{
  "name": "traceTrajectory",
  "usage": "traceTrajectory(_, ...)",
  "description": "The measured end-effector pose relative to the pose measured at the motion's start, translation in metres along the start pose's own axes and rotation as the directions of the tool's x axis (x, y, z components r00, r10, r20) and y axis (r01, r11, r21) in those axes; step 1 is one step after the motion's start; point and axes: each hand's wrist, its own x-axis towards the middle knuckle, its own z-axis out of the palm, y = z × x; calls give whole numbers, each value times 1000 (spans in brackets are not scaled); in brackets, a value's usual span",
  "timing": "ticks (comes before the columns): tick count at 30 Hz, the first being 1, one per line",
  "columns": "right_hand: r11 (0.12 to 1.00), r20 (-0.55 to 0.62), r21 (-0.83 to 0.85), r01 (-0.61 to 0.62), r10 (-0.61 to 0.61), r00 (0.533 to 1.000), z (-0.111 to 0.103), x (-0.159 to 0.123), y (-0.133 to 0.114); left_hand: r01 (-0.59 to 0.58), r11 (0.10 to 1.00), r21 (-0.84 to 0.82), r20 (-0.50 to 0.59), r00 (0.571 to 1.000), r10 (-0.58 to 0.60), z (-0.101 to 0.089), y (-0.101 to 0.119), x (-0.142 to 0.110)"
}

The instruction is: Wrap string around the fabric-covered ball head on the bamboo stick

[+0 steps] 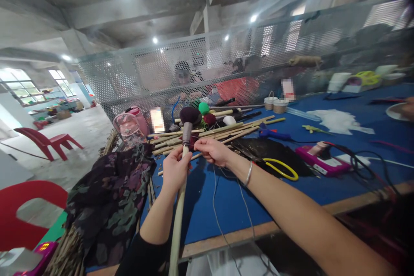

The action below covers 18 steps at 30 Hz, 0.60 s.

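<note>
My left hand point(174, 167) is wrapped round a pale wooden stick point(177, 224), just below its upper end. That end carries a grey sleeve point(187, 133) with a dark round head point(190, 115) above it. Thin dark turns circle the bottom of the sleeve. At that spot, the fingers of my right hand point(213, 152) pinch a thin grey cord point(214, 194), which hangs in loose strands past the table's front edge. A silver bangle point(249, 173) is on my right wrist. Behind my hands lie several pale sticks point(226, 131) and a green ball point(203, 108).
On the blue table point(233, 215) are a blue glue gun point(274, 133), a yellow-handled tool point(286, 174), a magenta power strip point(320, 163) and cables. Dark patterned cloth point(113, 198) drapes at left. A perforated metal screen point(142, 69) stands behind, with a person beyond it.
</note>
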Motion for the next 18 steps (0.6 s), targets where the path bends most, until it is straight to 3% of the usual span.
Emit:
traceTrajectory(4,999,22,-42,19,-18,1000,-3,2,0,27,980,-196,40,999,-19,6,0,-2)
traceTrajectory(8,992,100,-31,121,-118,988,-6,-1,-6,43,921,-387,147,989,16,8,-1,-3)
traceTrajectory(13,991,219,98,88,-108,970,-11,-7,-7,274,813,-513,301,945,-128,13,-1,-9)
traceTrajectory(15,988,188,123,95,-117,975,-8,-7,-6,321,796,-513,308,934,-178,17,-3,-12)
traceTrajectory(18,989,103,40,140,-143,984,1,-7,-8,221,882,-417,208,967,-145,25,-7,-16)
